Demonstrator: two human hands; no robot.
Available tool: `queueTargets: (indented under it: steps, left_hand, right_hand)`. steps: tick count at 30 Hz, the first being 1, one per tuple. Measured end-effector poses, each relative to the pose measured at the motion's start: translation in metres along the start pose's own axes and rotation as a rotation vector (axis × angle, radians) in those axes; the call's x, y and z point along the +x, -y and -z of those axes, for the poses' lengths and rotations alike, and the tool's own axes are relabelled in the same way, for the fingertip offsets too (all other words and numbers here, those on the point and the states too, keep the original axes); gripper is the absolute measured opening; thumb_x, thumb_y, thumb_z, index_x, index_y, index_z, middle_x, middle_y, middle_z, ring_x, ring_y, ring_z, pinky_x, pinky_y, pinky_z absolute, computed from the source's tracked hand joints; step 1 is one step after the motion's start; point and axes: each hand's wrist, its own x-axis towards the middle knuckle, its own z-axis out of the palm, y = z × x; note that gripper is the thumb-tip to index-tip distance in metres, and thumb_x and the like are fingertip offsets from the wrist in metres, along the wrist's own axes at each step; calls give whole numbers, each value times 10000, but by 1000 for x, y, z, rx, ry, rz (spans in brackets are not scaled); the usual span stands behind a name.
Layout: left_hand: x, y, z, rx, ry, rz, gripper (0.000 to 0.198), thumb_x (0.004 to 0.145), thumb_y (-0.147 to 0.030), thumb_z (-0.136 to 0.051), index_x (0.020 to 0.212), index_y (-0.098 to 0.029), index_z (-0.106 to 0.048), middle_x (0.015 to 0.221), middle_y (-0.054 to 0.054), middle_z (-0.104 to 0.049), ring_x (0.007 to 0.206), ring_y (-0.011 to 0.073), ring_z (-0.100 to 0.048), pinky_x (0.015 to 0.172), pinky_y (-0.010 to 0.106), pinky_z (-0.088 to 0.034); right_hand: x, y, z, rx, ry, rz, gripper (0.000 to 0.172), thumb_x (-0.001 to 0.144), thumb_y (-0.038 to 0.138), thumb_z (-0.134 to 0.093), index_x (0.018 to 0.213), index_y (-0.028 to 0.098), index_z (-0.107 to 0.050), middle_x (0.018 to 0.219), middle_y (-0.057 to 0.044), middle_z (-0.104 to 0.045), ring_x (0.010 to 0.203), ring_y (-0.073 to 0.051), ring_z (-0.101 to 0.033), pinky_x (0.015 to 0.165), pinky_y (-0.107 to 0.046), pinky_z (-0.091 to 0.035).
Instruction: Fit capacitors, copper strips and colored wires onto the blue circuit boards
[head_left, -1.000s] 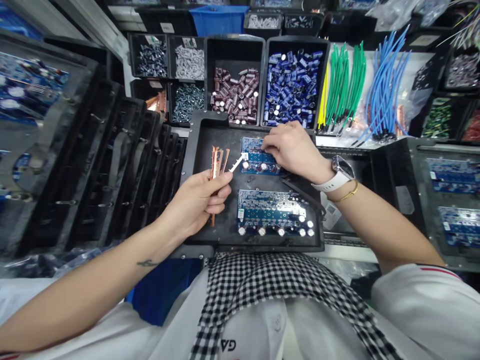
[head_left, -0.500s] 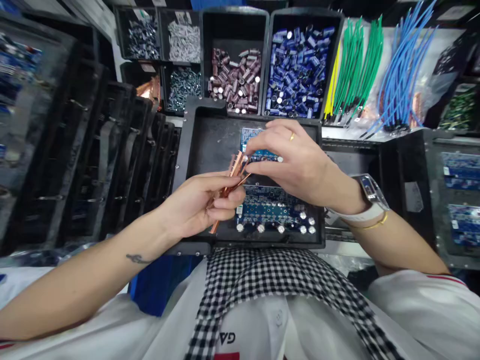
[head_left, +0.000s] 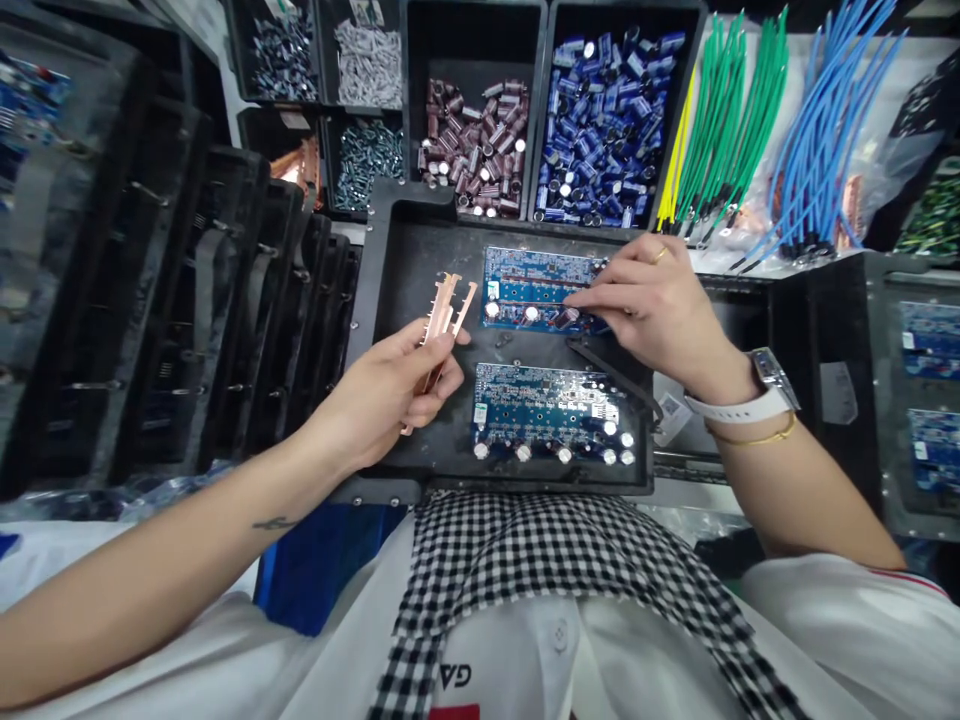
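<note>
My left hand (head_left: 409, 390) is closed around a small bundle of toothed copper strips (head_left: 448, 305), held over the left part of a black tray (head_left: 420, 235). My right hand (head_left: 649, 300) pinches a thin copper strip (head_left: 536, 302) at the upper blue circuit board (head_left: 544, 262); the fingers hide part of the strip and the board's right end. Capacitors with silver tops stand along that board's lower edge, one of them (head_left: 564, 318) tilted. Below it in the tray lies a second circuit board (head_left: 547, 400), with round silver-topped capacitors along its lower edge and right side.
Behind the tray stand bins of brown capacitors (head_left: 480, 140), blue capacitors (head_left: 607, 120) and small parts (head_left: 367, 65). Green wires (head_left: 731, 130) and blue wires (head_left: 829, 140) lie at the back right. Black trays (head_left: 225, 290) stand in a row on the left. Another tray with boards (head_left: 934, 340) is at the right.
My right hand has moved right, away from the copper bundle, to the upper circuit board. My left hand has drawn slightly left and keeps hold of the strips. The camera view has shifted a little.
</note>
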Motion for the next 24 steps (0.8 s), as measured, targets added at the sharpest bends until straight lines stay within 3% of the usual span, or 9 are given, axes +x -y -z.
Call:
queueTargets:
  steps: [4, 10, 14, 16, 18, 19, 21, 22, 24]
  left_hand:
    - [-2, 0, -4, 67, -11, 11, 284, 991, -299, -511, 762, -158, -417, 614, -4, -514, 391, 18, -264, 357, 125, -180]
    - [-10, 3, -7, 32, 4, -8, 206, 985, -268, -511, 825, -173, -424, 633, 3, -546, 399, 28, -286, 353, 117, -176]
    - [-17, 3, -14, 11, 35, 36, 207, 978, -275, -526, 824, -169, -437, 606, 5, -546, 376, 18, -277, 338, 102, -171]
    - [-20, 2, -17, -31, 161, 118, 171, 981, -279, -511, 861, -167, -466, 580, 6, -548, 346, 14, -263, 320, 94, -158]
    - [-22, 3, -17, -18, 294, 183, 145, 981, -299, -510, 929, -165, -498, 645, 48, -623, 346, 40, -376, 302, 98, -223]
    - [-23, 4, -15, 18, 313, 174, 147, 978, -312, -521, 969, -166, -504, 725, 78, -671, 390, 73, -488, 308, 109, -304]
    - [-22, 6, -8, 124, 228, 57, 183, 974, -346, -548, 1030, -182, -490, 919, 112, -721, 583, 159, -678, 384, 170, -484]
    - [-22, 7, -4, 179, 161, -23, 201, 976, -366, -553, 1045, -192, -480, 971, 106, -723, 654, 183, -713, 424, 200, -533]
    - [-22, 9, 2, 279, 80, -168, 213, 987, -396, -537, 1043, -198, -482, 940, 69, -715, 584, 153, -689, 401, 186, -508]
  right_hand:
    - [5, -5, -2, 23, 49, -19, 222, 956, 220, -560, 926, 317, -757, 809, -5, -664, 976, -244, -578, 944, -467, -376]
    - [12, -11, -1, 47, 115, -24, 195, 931, 204, -588, 829, 270, -741, 816, -29, -683, 954, -262, -586, 910, -487, -411]
    - [12, 34, 22, 3, -13, 0, 200, 970, 221, -537, 1051, 270, -713, 1058, -42, -695, 1055, -265, -584, 935, -507, -429]
    - [7, 63, 34, 38, -51, 101, 216, 987, 241, -529, 1134, 310, -671, 1200, -11, -664, 1129, -239, -573, 998, -516, -422]
    - [-3, 82, 41, 71, -67, 241, 197, 992, 221, -525, 1124, 290, -655, 1241, -1, -650, 1159, -214, -561, 1051, -504, -413]
    - [-9, 86, 41, 76, -71, 276, 184, 990, 199, -526, 1107, 262, -654, 1210, -13, -661, 1130, -203, -567, 1050, -482, -422]
    - [-25, 86, 38, 70, -38, 260, 177, 979, 153, -528, 1093, 208, -652, 1089, -40, -687, 1011, -187, -575, 989, -429, -450]
    - [-33, 83, 33, 66, 0, 223, 193, 976, 133, -523, 1107, 194, -651, 1022, -42, -692, 942, -179, -567, 947, -407, -457]
    - [-47, 76, 23, 59, 81, 150, 247, 971, 105, -505, 1145, 201, -652, 932, -27, -690, 857, -172, -537, 892, -388, -443]
